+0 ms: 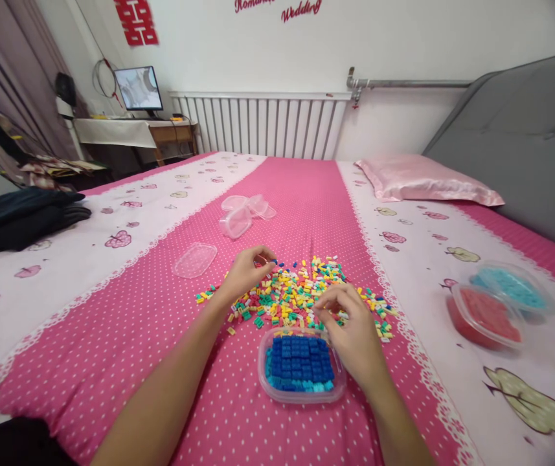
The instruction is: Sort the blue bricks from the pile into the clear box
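Note:
A spread of small building bricks (287,294) in yellow, green, red, white and blue lies on the pink dotted bedspread. In front of it stands a clear plastic box (301,396) holding rows of dark blue bricks (301,358), with light blue ones around and under them. My left hand (250,272) is over the far left part of the spread, thumb and fingers closed around a small dark blue brick (274,261). Just above the box's far right corner, my right hand (348,317) has its thumb and fingertips pinched together; what is between them is too small to name.
Clear lids (194,260) and empty clear containers (237,222) lie beyond my left hand. To the right stand a box of red bricks (488,317) and one of light blue bricks (513,288). A pink pillow (427,178) and dark clothes (19,217) lie farther off.

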Demonstrator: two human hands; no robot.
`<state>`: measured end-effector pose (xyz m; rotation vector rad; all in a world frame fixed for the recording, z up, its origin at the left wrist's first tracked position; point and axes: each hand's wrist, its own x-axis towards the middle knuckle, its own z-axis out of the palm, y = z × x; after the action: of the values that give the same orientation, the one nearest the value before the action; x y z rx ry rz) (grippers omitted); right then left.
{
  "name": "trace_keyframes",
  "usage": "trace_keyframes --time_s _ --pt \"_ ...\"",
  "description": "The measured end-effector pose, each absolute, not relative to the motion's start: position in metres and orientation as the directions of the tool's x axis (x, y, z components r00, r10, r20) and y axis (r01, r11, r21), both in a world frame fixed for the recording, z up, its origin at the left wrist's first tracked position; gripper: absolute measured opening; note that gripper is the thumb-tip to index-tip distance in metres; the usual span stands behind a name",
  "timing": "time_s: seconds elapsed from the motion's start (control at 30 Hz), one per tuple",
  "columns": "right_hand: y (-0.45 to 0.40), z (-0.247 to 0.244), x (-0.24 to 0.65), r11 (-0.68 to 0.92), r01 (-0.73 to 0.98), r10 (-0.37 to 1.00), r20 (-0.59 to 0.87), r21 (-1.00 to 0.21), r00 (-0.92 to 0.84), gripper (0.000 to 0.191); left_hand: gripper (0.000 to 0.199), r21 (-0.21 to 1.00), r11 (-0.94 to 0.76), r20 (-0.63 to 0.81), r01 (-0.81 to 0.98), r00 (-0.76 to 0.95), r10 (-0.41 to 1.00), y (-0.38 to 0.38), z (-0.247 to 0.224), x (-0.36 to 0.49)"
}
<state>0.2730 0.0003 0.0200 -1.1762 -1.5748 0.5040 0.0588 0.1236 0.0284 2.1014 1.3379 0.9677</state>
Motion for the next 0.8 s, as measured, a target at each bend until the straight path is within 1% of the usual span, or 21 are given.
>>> trace_keyframes --time_s 0.17,0.27,0.33,0.37,0.43,0.47,0.5,0.63,0.8 --pt "0.0 0.022 0.273 0.445 0.41 0.863 0.503 -0.796 0.038 0.014 0.016 0.809 -0.384 0.267 0.446 0.302 0.915 0.118 0.031 0.059" --pt "0.0 0.021 0.272 0.434 0.405 0.87 0.491 -0.805 0.044 0.015 0.022 0.908 -0.308 0.203 0.283 0.346 0.916 0.113 0.036 0.06" --pt "0.001 0.02 0.271 0.406 0.38 0.878 0.47 -0.831 0.089 0.007 0.025 0.962 -0.226 0.146 0.152 0.411 0.9 0.107 0.041 0.063" --pt "0.001 0.019 0.271 0.389 0.355 0.883 0.454 -0.85 0.119 0.004 0.025 0.975 -0.191 0.121 0.115 0.449 0.885 0.103 0.043 0.065" --pt "0.0 0.018 0.271 0.356 0.298 0.895 0.415 -0.886 0.162 0.023 0.026 0.98 -0.163 0.082 0.11 0.524 0.848 0.096 0.046 0.07" --pt "0.0 0.018 0.271 0.345 0.276 0.904 0.397 -0.897 0.159 0.028 0.027 0.98 -0.161 0.068 0.117 0.562 0.824 0.092 0.048 0.073" --pt "0.0 0.018 0.271 0.334 0.264 0.916 0.378 -0.905 0.137 0.028 0.027 0.979 -0.164 0.06 0.121 0.599 0.799 0.089 0.049 0.077" --pt "-0.002 0.021 0.272 0.283 0.243 0.952 0.303 -0.928 0.049 0.014 0.03 0.98 -0.177 0.062 0.096 0.693 0.718 0.078 0.05 0.088" --pt "-0.003 0.021 0.271 0.263 0.259 0.952 0.294 -0.929 0.086 0.01 0.027 0.977 -0.192 0.071 0.092 0.711 0.699 0.076 0.047 0.092"
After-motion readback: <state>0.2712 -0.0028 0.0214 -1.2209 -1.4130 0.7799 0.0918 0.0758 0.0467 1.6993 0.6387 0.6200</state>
